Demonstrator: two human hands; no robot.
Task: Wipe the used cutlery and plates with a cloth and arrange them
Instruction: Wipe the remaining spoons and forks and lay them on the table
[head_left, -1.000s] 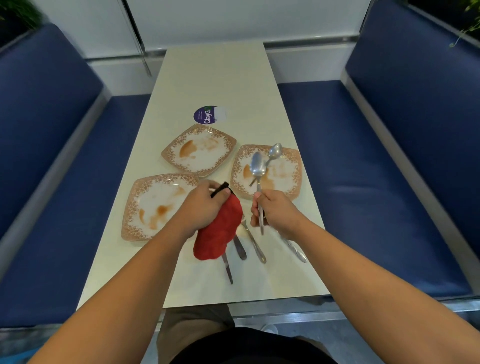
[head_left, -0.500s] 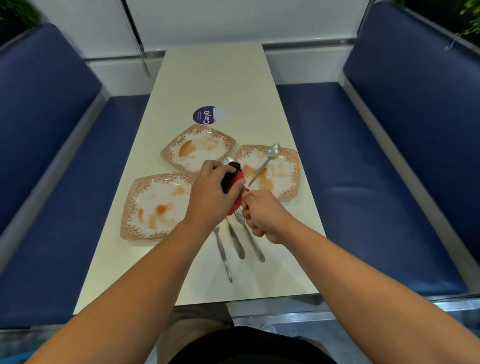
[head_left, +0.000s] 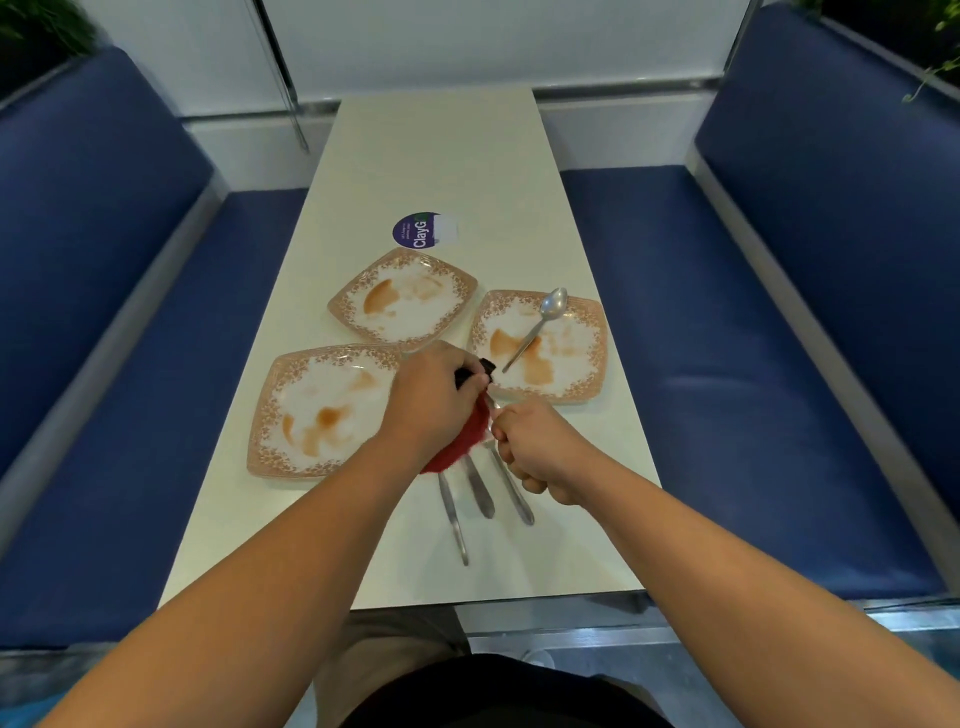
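Near the desk's (head_left: 441, 156) left edge sits a stained plate (head_left: 270, 410). The left hand (head_left: 434, 402) curls its fingers tight round a red cloth (head_left: 467, 441), which wraps the end of a utensil (head_left: 494, 408). The right hand (head_left: 537, 452) grips the utensil's handle in closed fingers. A spoon (head_left: 540, 325) rests on the right-edge plate (head_left: 592, 353).

Both our bare forearms reach in from the near edge of the table and converge over its middle. Our left hand (head_left: 431, 402) lies knuckles-up, curled round a red cloth (head_left: 462, 441). Our right hand (head_left: 540, 452), just beside it, is a tight fist gripping a metal utensil (head_left: 493, 408) whose far end runs into the cloth.
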